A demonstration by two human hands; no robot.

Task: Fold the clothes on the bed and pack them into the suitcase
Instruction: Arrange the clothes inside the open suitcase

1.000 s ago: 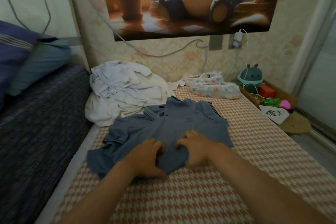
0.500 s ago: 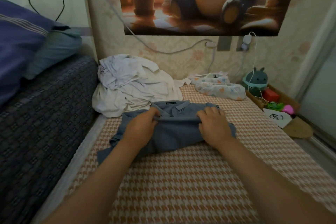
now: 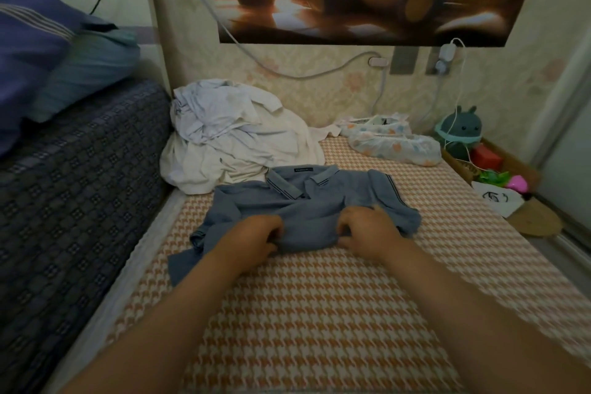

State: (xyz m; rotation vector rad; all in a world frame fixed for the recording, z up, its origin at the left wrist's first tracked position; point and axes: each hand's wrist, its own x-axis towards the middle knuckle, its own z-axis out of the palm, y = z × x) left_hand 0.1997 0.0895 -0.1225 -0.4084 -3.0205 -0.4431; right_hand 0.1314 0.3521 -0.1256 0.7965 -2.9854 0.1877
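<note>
— Starting at your far left: two blue pillows [image 3: 41, 51] sit on a dark checked blanket [image 3: 80, 201]. Just beside that blanket, a crumpled pile of white clothes [image 3: 236, 137] is heaped against the wall.

— And your left hand?

— Your left hand [image 3: 252, 240] is low over the orange houndstooth bed cover [image 3: 319, 313]. Its fingers are curled into the near edge of the blue polo shirt [image 3: 319, 201], gripping a bunch of fabric.

— Where's the shirt itself?

— It's lying mid-bed, collar toward the wall and right up against the white pile. The near edge is a rounded fold, and one rumpled part spills out past your left wrist.

— Right hand?

— Your right hand [image 3: 367, 233] matches the left. Its fingers are curled too, pinching that same near fold, with a short stretch of cloth between your two hands.

— Further right?

— A floral-print cloth [image 3: 393, 141] rests by the wall, and a green plush toy [image 3: 460, 128] sits just off the bed's far corner.
</note>
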